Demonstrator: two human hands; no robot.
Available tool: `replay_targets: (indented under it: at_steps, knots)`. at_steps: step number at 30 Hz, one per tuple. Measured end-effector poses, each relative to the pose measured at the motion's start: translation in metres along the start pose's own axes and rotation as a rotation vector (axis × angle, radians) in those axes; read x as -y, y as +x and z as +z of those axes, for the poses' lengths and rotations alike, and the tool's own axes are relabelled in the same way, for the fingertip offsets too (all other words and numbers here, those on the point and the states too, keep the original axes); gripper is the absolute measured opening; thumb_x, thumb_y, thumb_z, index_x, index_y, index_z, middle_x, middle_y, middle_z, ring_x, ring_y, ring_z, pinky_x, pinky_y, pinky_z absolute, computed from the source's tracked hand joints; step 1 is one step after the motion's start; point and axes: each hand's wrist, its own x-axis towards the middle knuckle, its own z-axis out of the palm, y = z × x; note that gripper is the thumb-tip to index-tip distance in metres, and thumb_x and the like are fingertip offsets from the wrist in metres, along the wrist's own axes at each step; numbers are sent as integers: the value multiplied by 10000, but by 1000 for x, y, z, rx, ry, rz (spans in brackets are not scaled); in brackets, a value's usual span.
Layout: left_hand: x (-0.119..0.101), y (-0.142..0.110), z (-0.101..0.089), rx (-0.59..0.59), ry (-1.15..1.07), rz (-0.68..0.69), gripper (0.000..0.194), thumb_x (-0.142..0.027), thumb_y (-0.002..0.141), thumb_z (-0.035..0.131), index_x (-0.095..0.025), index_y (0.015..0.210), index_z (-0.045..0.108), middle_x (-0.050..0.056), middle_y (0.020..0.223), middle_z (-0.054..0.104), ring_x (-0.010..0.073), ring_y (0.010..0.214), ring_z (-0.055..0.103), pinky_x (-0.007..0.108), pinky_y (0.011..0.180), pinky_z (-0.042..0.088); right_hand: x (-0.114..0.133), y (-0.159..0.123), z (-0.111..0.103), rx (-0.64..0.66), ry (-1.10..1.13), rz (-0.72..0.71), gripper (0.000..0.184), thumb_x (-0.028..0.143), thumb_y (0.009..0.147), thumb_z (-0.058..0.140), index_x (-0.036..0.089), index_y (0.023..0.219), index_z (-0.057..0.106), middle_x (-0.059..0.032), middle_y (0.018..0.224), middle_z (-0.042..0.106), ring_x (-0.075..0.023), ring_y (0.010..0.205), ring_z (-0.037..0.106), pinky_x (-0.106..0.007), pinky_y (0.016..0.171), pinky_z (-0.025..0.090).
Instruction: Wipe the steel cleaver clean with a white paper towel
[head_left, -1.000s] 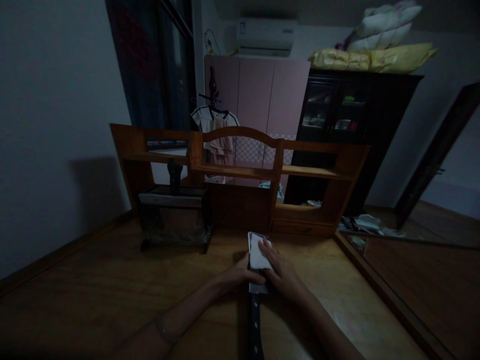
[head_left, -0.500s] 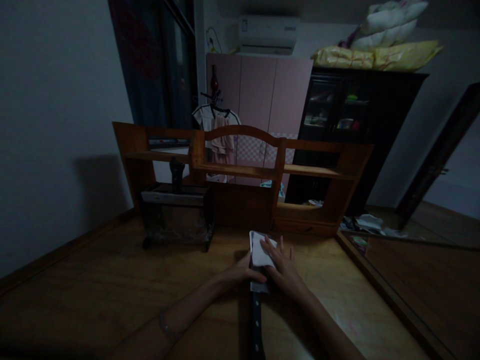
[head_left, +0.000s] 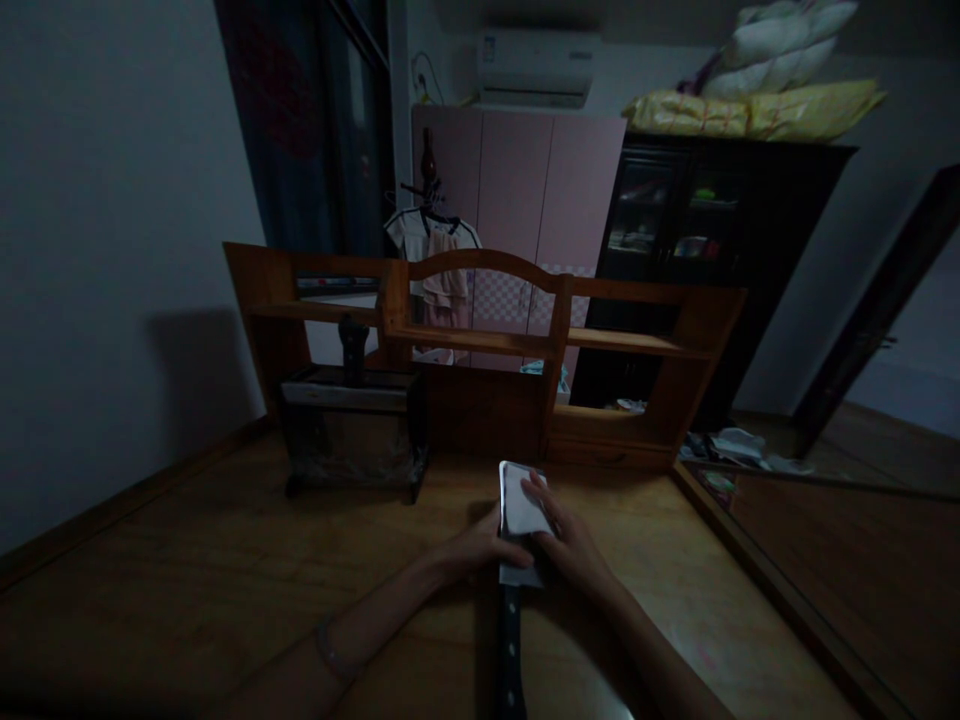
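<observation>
Dim room, pale wall [head_left: 97,200], dark window [head_left: 352,130] — wooden shelf unit [head_left: 480,342], pink wardrobe [head_left: 514,190], black cabinet [head_left: 705,220] behind

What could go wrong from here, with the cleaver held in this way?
The left hand holds the cleaver by its blade, so a slip might cut the fingers. The right hand presses a thin white cloth or paper there, which could slide or let the edge through. Neither hand holds the handle, so the cleaver may twist.
</observation>
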Motion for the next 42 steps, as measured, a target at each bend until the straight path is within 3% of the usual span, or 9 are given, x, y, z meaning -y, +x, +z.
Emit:
replay_targets:
  at_steps: [7, 22, 31, 37, 42]
  knots:
    - [8, 4, -6, 9, 27, 33, 783, -89, 591, 774, -196, 1304, 467, 89, 1154, 616, 257, 1034, 585, 385, 907, 434, 7, 4, -7, -172, 102, 74, 639, 73, 665, 440, 240, 1265, 585, -41, 1422, 479, -228, 1323, 430, -447, 1104, 333]
    - [9, 3, -4, -5, 25, 22, 778, -118, 584, 781, -202, 1293, 471, 70, 1143, 624, 249, 1023, 594, 361, 878, 455, -1, 3, -8, -213, 54, 101, 563, 119, 742, 429, 256, 1265, 585, -25, 1385, 524, -254, 1284, 479, -476, 1069, 371]
    - [5, 3, -4, 40, 36, 38, 808, -108, 589, 753, -204, 1329, 442, 79, 1166, 616, 272, 1077, 578, 393, 924, 440, -5, 4, -9, -201, 11, 70, 616, 81, 701, 441, 256, 1274, 582, -20, 1412, 487, -247, 1417, 229, -525, 1124, 254]
    - [6, 2, -4, 22, 43, 18, 780, -106, 592, 749, -202, 1310, 461, 69, 1137, 624, 273, 1066, 581, 377, 904, 452, -1, 3, -7, -199, 19, 69, 653, 61, 668, 416, 249, 1272, 579, -23, 1401, 503, -250, 1329, 421, -489, 1105, 315]
    - [5, 1, -3, 23, 41, 19, 756, -103, 590, 756, -189, 1286, 474, 69, 1124, 625, 263, 1043, 587, 364, 889, 451, -3, 3, -4, -200, 87, 76, 663, 70, 644, 412, 234, 1263, 584, -32, 1394, 514, -246, 1281, 482, -442, 1061, 388]
